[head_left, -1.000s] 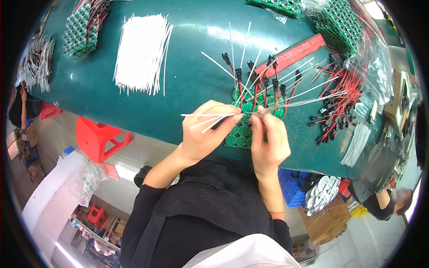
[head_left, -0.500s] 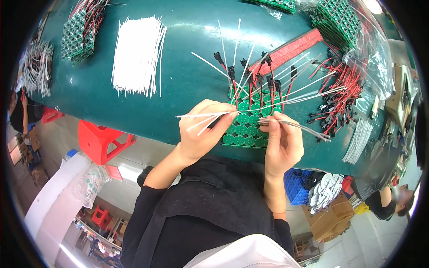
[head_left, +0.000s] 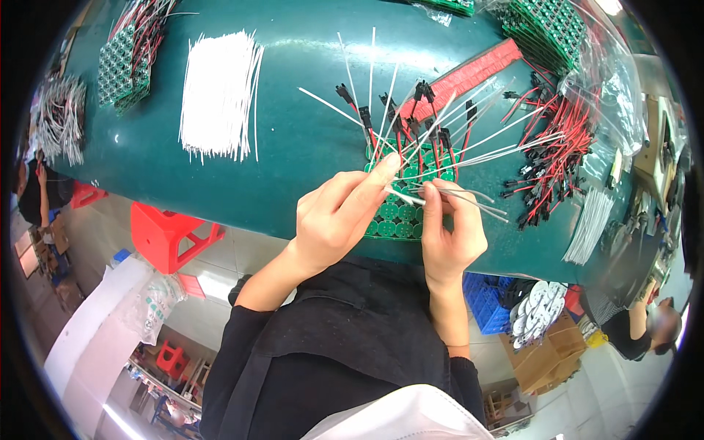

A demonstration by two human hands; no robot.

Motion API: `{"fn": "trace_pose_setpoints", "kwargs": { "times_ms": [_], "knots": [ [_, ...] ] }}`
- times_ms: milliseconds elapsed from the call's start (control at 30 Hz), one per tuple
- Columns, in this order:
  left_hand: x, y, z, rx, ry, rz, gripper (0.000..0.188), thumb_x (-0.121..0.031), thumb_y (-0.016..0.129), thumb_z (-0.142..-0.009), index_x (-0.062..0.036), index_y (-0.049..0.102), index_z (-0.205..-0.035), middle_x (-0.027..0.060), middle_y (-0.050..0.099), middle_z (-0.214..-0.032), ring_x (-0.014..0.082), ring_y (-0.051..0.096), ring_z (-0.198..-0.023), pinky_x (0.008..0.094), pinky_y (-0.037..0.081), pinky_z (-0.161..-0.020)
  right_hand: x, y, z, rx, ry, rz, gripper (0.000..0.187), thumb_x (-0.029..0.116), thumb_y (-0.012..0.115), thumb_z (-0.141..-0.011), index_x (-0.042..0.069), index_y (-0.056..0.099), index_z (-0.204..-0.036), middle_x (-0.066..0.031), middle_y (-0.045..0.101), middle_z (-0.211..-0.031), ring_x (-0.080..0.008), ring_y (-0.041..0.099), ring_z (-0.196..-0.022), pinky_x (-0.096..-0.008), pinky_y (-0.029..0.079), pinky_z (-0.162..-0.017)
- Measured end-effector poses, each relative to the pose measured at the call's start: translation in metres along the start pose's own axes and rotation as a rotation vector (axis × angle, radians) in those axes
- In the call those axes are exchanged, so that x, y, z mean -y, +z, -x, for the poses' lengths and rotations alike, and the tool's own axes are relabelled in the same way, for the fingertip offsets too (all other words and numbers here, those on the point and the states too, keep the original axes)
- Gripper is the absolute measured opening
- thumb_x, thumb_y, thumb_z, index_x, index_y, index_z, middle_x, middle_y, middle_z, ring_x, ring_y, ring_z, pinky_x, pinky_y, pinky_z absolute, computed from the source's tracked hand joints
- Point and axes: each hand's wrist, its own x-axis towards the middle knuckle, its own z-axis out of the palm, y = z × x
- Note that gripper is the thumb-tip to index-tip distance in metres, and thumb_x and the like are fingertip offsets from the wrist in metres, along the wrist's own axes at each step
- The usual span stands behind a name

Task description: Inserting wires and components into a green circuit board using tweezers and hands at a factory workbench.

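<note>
Your left hand (head_left: 330,213) has its thumb and forefinger pressed together, pinching a few white strands (head_left: 405,196) whose ends poke out toward your right hand (head_left: 455,235). That one pinches a small bunch of pale grey wires (head_left: 477,202) between thumb and fingertips, their free lengths fanning out to the right. Just under both, the panel of green circuit boards (head_left: 396,229) lies on the dark green bench (head_left: 293,132), partly hidden by your hands. Upright leads with black connectors (head_left: 364,117) rise from its far part, thin pale wires spreading among them. Beyond, a red strip (head_left: 469,73) slants toward a stack of green boards (head_left: 546,33). A thick white bundle (head_left: 216,95) lies well off to your left; a tangled red-and-black pile (head_left: 554,161) sits to your right
</note>
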Motion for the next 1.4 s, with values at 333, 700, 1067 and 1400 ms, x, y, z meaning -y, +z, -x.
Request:
{"fn": "trace_pose_setpoints", "kwargs": {
  "times_ms": [333, 700, 1067, 1400],
  "knots": [
    [0.0, 0.0, -0.002, -0.064, -0.01, 0.273, 0.022, 0.004, 0.077, -0.074, 0.002, 0.068, -0.094, 0.0103, 0.069, -0.082, 0.0205, 0.065, -0.067, 0.0289, 0.051, -0.057, 0.0, 0.0, -0.003, 0.036, -0.081, 0.057, 0.023, -0.004, 0.076, -0.077, -0.002, 0.064, -0.097, -0.0129, 0.069, -0.087, -0.0238, 0.068, -0.072, -0.0309, 0.056, -0.062],
    [-0.007, 0.008, -0.002, -0.026, -0.134, 0.266, 0.015, 0.004, 0.076, -0.077, 0.0014, 0.07, -0.091, 0.0098, 0.069, -0.082, 0.0191, 0.065, -0.071, 0.0283, 0.049, -0.063, -0.001, -0.006, -0.002, 0.011, -0.074, 0.051, 0.023, -0.004, 0.076, -0.077, -0.003, 0.064, -0.096, -0.0139, 0.07, -0.091, -0.0241, 0.07, -0.074, -0.0312, 0.058, -0.065],
    [-0.011, 0.012, -0.004, -0.011, 0.01, 0.015, 0.018, 0.001, 0.078, -0.076, 0.0016, 0.069, -0.092, 0.0098, 0.071, -0.085, 0.0174, 0.068, -0.069, 0.0271, 0.053, -0.059, -0.012, -0.012, -0.001, -0.063, 0.007, 0.044, 0.02, -0.004, 0.077, -0.077, -0.003, 0.064, -0.092, -0.0125, 0.07, -0.086, -0.0233, 0.069, -0.073, -0.0299, 0.057, -0.062],
    [-0.004, 0.021, -0.003, -0.04, 0.079, 0.057, 0.043, -0.001, 0.077, -0.077, 0.0021, 0.058, -0.116, 0.0078, 0.07, -0.09, 0.0167, 0.066, -0.065, 0.0266, 0.053, -0.055, -0.012, -0.012, -0.003, -0.073, -0.062, 0.115, 0.02, -0.005, 0.077, -0.077, -0.003, 0.065, -0.093, -0.0127, 0.068, -0.083, -0.0236, 0.068, -0.07, -0.0303, 0.056, -0.059]
  ]
}}
